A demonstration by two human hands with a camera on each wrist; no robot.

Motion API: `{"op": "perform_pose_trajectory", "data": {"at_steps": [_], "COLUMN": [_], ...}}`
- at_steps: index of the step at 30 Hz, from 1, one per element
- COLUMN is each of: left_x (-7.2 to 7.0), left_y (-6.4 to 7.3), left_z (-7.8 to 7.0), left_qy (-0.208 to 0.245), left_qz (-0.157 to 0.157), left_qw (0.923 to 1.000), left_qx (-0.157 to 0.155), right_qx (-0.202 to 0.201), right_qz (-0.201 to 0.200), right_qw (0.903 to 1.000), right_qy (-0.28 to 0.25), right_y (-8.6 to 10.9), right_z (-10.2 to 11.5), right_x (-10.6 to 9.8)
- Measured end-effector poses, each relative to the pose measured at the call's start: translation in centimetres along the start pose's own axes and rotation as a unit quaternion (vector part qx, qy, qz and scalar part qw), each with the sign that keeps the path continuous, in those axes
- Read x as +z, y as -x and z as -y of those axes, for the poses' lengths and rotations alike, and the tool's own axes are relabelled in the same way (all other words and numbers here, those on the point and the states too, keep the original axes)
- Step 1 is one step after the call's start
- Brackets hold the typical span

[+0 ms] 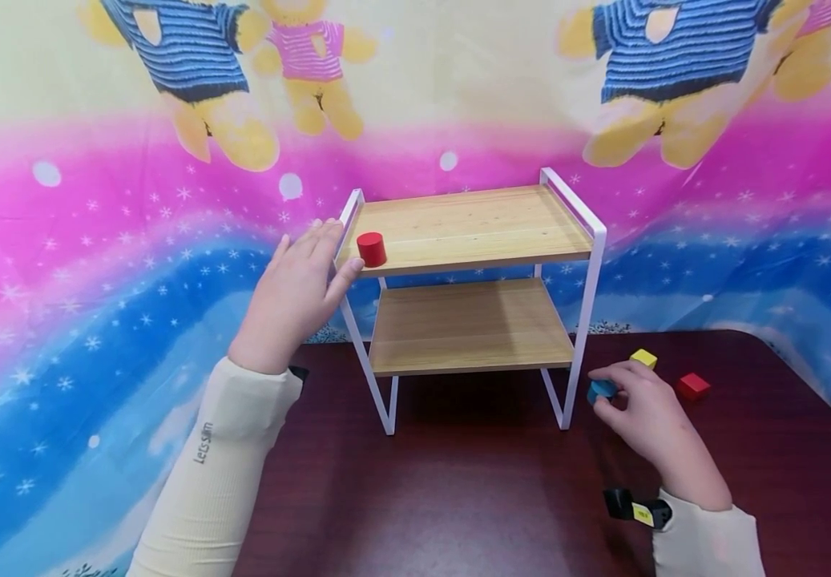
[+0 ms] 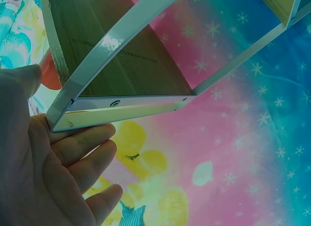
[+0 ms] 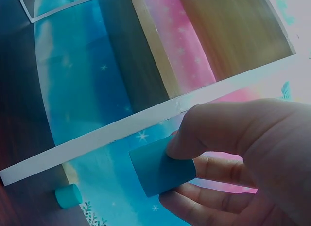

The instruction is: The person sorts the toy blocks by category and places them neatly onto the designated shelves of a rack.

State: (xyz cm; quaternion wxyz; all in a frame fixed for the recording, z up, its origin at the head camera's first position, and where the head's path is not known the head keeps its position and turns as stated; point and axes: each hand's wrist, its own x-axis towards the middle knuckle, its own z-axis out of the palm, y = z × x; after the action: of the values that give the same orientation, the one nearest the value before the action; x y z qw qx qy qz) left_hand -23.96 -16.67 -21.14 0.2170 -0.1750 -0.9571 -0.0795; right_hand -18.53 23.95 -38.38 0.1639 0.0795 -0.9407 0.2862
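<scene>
Dk reddish-brown bench [image 1: 458, 497], shiny up front, far R corner rounded off. Over on its R side I see a yellow block [image 1: 645, 357], part hidden, w/ a red block [image 1: 693, 386] near it, not touching. Bkgd: cloth backdrop [image 1: 451, 120], cream/pink/blue, w/ snowflakes [image 1: 22, 375], white dots [image 1: 46, 174] + yellow bears [image 1: 238, 132] in stripy tops [image 1: 195, 52].

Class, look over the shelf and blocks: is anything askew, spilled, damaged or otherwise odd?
Nothing plainly stands out: the shelf stands upright, with no spill or damage visible. At most, the red cylinder, upright beside the left hand, sits close to the front edge of the top board, which looks slightly precarious.
</scene>
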Motion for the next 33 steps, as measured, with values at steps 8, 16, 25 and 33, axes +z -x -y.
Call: {"op": "perform_pose_trajectory", "data": {"at_steps": [8, 16, 25, 33], "left_x": [0.0, 0.2, 0.1, 0.2], "left_y": [0.1, 0.1, 0.0, 0.0], "left_z": [-0.1, -0.1, -0.1, 0.1], "left_qy": [0.006, 0.007, 0.009, 0.013], "left_qz": [-0.003, -0.004, 0.0, 0.0], "left_qw": [1.0, 1.0, 0.9999, 0.9999], "left_qx": [-0.003, -0.003, -0.006, -0.006], "right_qx": [-0.002, -0.033, -0.052, -0.066], "right_qz": [-0.017, -0.061, -0.091, -0.125], "right_qw": [0.9999, 0.9976, 0.9944, 0.9899], "right_qy": [-0.001, -0.011, -0.017, -0.01], "right_y": [0.3, 0.4, 0.5, 0.5], "right_z": [0.5, 1.1, 1.6, 2.0], "right_x": [-0.2, -0.3, -0.3, -0.1]}}
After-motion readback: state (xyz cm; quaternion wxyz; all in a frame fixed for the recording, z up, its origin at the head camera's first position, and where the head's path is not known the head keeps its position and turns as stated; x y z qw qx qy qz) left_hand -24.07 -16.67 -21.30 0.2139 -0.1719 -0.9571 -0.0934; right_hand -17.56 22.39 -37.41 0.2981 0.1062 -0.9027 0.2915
